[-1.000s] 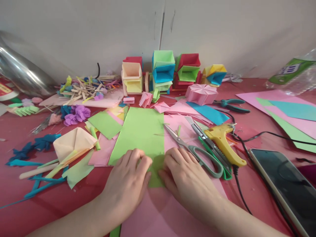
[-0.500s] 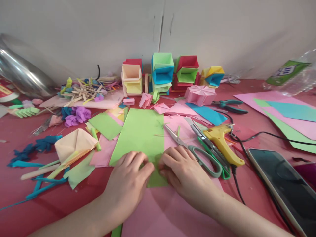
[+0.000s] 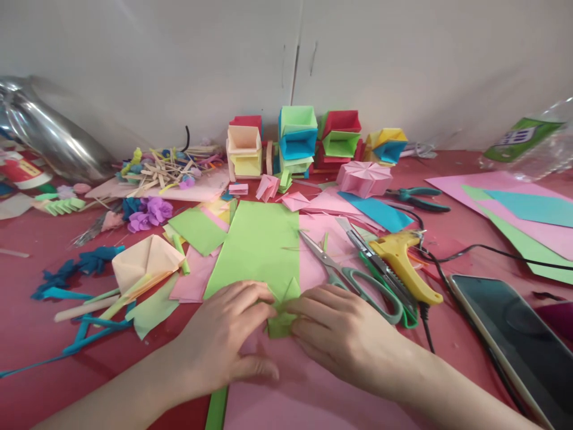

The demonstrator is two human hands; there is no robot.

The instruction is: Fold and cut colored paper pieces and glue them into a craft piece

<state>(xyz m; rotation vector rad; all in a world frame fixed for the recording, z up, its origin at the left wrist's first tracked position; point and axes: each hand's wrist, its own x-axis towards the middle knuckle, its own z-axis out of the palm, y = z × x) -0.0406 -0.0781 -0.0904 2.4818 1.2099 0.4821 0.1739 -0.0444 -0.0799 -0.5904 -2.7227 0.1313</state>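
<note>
Well left of the scissors (image 3: 335, 276), our left hand (image 3: 226, 334) has bent fingers touching the folded green paper's left edge; its thumb has swung clear, parted from them, not pinching. The folded green paper (image 3: 290, 291) lies between our hands, left of the scissors' handles. A pointed flap now shows there; we judge folding is part-way. Its tip points away from us, long axis apparently fore-and-aft, middle hidden. Just nearer than the handles, our right hand (image 3: 342, 334) has fingertips on its right edge; grip: cannot tell.
</note>
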